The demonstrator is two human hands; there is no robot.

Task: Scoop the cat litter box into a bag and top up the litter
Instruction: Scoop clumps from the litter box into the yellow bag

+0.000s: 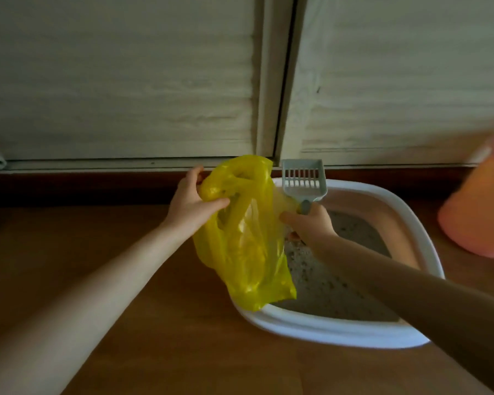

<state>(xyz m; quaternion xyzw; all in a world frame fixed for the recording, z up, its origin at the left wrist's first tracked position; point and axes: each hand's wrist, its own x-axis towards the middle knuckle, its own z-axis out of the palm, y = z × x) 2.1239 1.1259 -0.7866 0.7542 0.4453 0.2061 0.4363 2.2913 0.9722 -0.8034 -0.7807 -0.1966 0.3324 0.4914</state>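
We've got the yellow bag pinched at its mouth by the left hand — hanging over the litter box rim. The right hand grips the scoop, pointing twelve o'clock, bag mouth just beside it at nine o'clock.

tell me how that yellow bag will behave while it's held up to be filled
The yellow bag looks thin and crumpled, so it will likely flop and close on itself unless the left hand keeps its mouth spread. It hangs slack over the litter box, so it seems nearly empty and light, apt to swing if the scoop bumps it.
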